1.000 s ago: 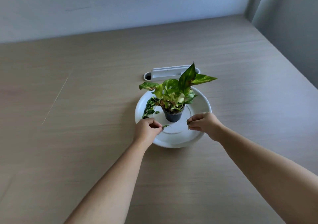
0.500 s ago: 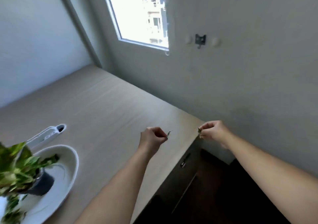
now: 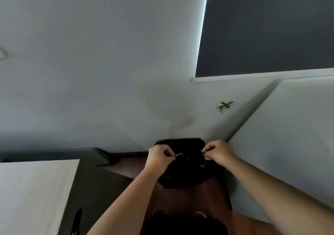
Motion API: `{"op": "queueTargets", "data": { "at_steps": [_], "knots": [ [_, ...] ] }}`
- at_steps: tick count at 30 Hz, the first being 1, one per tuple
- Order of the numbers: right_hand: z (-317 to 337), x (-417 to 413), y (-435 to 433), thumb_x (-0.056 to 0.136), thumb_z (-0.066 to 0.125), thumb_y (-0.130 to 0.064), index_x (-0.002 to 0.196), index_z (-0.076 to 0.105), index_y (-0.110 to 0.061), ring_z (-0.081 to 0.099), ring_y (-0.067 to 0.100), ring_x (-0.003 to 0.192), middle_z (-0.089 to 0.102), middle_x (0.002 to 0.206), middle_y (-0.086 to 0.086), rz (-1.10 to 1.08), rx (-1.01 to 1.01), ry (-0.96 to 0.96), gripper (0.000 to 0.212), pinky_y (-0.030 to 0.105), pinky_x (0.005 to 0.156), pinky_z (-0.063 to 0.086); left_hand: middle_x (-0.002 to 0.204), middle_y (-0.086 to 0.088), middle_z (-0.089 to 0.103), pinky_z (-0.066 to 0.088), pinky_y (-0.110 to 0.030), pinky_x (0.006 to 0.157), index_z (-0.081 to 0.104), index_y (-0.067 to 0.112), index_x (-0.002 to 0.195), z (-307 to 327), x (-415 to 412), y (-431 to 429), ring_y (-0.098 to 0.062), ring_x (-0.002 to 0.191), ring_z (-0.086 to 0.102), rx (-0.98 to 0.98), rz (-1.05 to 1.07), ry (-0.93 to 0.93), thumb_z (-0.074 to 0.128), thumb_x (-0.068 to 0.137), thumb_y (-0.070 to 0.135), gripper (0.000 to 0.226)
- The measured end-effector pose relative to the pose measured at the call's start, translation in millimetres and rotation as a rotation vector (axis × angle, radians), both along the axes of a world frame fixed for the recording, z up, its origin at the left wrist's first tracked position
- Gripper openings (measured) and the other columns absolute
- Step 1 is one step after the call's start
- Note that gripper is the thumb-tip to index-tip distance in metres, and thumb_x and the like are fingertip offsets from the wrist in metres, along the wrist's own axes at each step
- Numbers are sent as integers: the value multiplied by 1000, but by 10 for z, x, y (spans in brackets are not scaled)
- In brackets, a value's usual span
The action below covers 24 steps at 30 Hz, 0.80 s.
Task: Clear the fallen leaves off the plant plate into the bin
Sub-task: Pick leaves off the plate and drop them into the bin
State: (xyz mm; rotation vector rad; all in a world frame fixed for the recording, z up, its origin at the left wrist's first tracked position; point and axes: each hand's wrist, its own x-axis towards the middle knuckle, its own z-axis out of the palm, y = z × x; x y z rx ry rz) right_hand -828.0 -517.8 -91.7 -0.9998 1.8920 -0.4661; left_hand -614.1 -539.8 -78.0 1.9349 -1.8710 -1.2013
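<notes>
**Q.** Which step is shown?

**A.** The drop. The left hand (image 3: 159,156) pinches a leaf (image 3: 179,155) between thumb and fingertips. The right hand (image 3: 217,152) pinches a second leaf (image 3: 203,152), which is smaller and hard to make out. Both are held over the black bin (image 3: 182,180), which stands on the floor (image 3: 180,200) against the wall (image 3: 108,72), near the table (image 3: 36,189).

**Q.** What does the next move call for?

**A.** Probably no more than parting thumb and fingers. The leaves are light and may cling or drift, so a release over the middle of the opening seems safest. The plate is out of view, so what remains on it cannot be told.

**Q.** What differs from the earlier frames?

**A.** A second ago both hands were at the plate's near rim, beside the pot, already pinching. Half a second ago they had passed the table edge. Now plate and plant are gone from view, the bin lies beneath the hands, and both pinches are unchanged.
</notes>
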Motion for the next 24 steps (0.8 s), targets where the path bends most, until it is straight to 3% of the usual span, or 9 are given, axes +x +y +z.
{"op": "queueTargets", "data": {
  "at_steps": [2, 4, 7, 9, 11, 13, 17, 20, 24],
  "knots": [
    [-297, -39, 106, 70, 67, 1, 64, 71, -14, 57, 4, 47, 64, 58, 3, -7, 81, 22, 16, 6, 39, 40, 75, 2, 66, 46, -15, 61, 67, 19, 70, -357, -40, 44, -8, 71, 59, 114, -34, -17, 74, 76, 9, 13],
    [-649, -20, 144, 71, 67, -3, 68, 71, -14, 60, 9, 53, 67, 62, 4, -1, 153, 38, 13, 3, 38, 38, 79, 0, 69, 49, -15, 63, 67, 19, 70, -762, 4, 67, -9, 74, 61, 210, -37, -42, 74, 77, 10, 14],
    [-1089, 83, 90, 71, 69, -3, 65, 70, -18, 69, 18, 65, 70, 67, 5, -36, 214, 31, 16, 17, 61, 57, 77, 4, 66, 43, -8, 56, 65, 23, 68, -1244, 129, -31, -5, 71, 59, 301, -19, -70, 74, 78, 11, 18],
    [-1343, 159, -37, 72, 70, -2, 63, 69, -19, 68, 20, 68, 67, 65, 4, -53, 219, 31, 19, 29, 69, 59, 72, 7, 63, 42, -7, 51, 64, 23, 67, -1511, 146, -196, -7, 69, 58, 335, 6, -70, 74, 78, 12, 19],
    [-1543, 213, -210, 74, 69, -2, 67, 70, -21, 66, 18, 70, 66, 66, 1, -52, 203, 26, 20, 28, 70, 56, 72, 7, 62, 47, -15, 60, 66, 20, 73, -1696, 118, -391, -10, 71, 59, 352, 39, -65, 73, 80, 14, 12],
    [-1692, 249, -371, 76, 70, -3, 88, 73, -16, 65, 17, 85, 69, 85, 3, -33, 205, 4, 18, 26, 77, 52, 86, 1, 68, 49, -22, 71, 68, 15, 89, -1810, 50, -548, -12, 78, 59, 347, 43, -33, 70, 84, 19, 7],
    [-1832, 261, -535, 81, 68, -1, 124, 58, -13, 61, 24, 109, 59, 127, 9, -51, 259, -67, 46, 33, 86, 55, 134, -3, 53, 46, -29, 86, 47, 19, 134, -1885, -61, -718, -22, 117, 55, 410, -104, -68, 54, 93, 38, 46],
    [-1703, 230, -480, 84, 65, -5, 122, 58, -15, 59, 24, 110, 58, 128, 7, -36, 268, -34, 41, 37, 92, 54, 143, -3, 47, 43, -31, 95, 40, 20, 140, -1763, -26, -741, -23, 129, 48, 444, -109, -55, 45, 96, 41, 48],
    [-1281, 172, -447, 84, 65, -9, 110, 65, -15, 60, 22, 109, 64, 119, 7, -17, 231, 14, 27, 35, 96, 50, 141, -3, 50, 41, -27, 95, 45, 19, 135, -1385, 89, -694, -21, 129, 48, 429, -112, -82, 46, 96, 42, 45]
  ]
}}
